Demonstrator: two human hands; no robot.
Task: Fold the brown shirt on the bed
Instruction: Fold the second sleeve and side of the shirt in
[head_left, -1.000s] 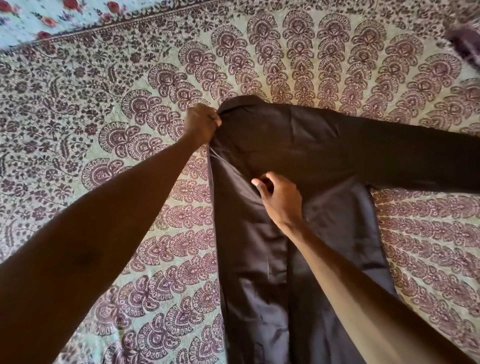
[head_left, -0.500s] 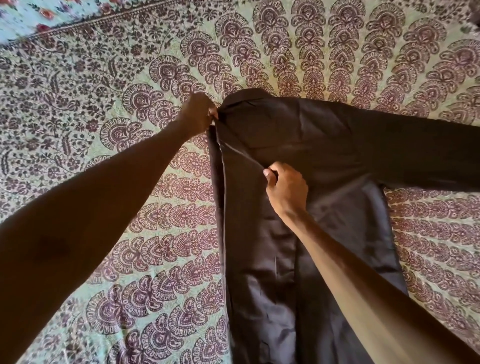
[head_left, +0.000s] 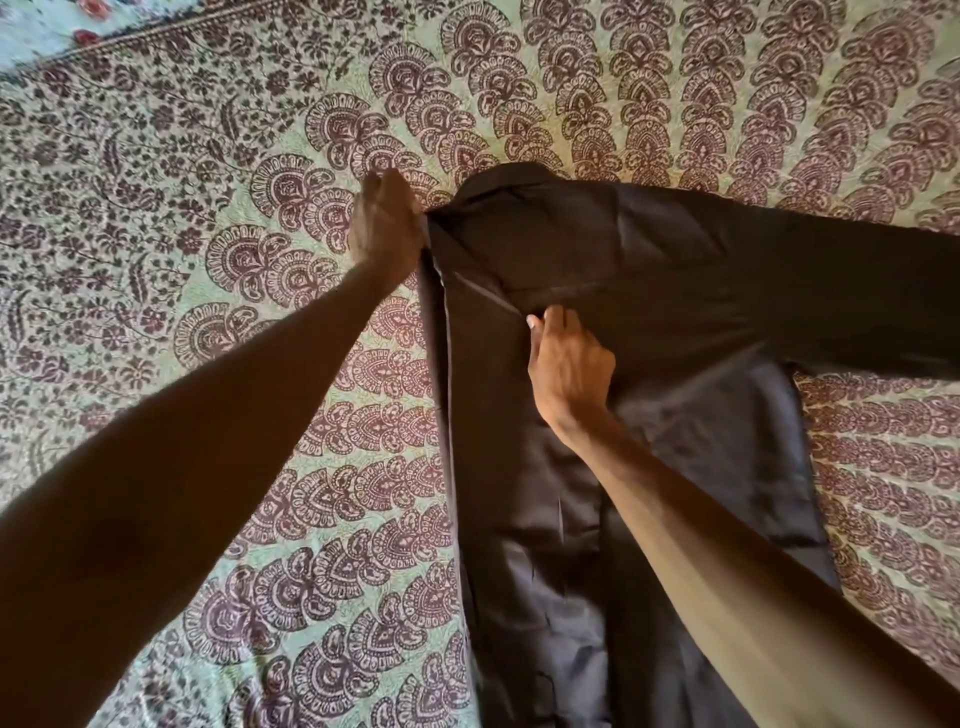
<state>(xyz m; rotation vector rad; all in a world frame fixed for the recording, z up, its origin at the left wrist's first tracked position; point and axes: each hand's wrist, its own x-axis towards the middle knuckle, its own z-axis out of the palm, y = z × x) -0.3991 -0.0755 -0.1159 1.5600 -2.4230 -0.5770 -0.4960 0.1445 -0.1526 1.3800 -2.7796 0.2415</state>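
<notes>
A: Where is the brown shirt (head_left: 597, 441) at this moment, and who holds it?

B: It lies flat on the bed (head_left: 182, 234), on the patterned cover, collar at the far end and hem toward the person. The left hand (head_left: 387, 228) is closed on the shirt's left edge, just beside the collar (head_left: 498, 182). The right hand (head_left: 569, 366) is on the chest area, fingers curled together and pinching a ridge of cloth; a taut line of fabric runs from this pinch up toward the left hand's hold.

A: Is the left hand truly pinching the cloth?

B: It looks so, but the hand is blurred and its fingertips are hidden, so it may only press the edge down.

A: How much of the folding is done?

B: Judging from how the cloth lies, only the first part. Below the left hand's grip, the left side is already turned inward, making a long straight edge down to the hem. The left sleeve is not visible; probably it is folded under or inside, but one cannot tell.

A: And what remains?

B: Much. To the right of the right hand's pinch, the right sleeve (head_left: 805, 291) is spread out wide, reaching past the picture's edge, and the right side panel is not yet folded in. After that, the length must be folded from hem toward collar. So the task seems to be in its early stage.
</notes>
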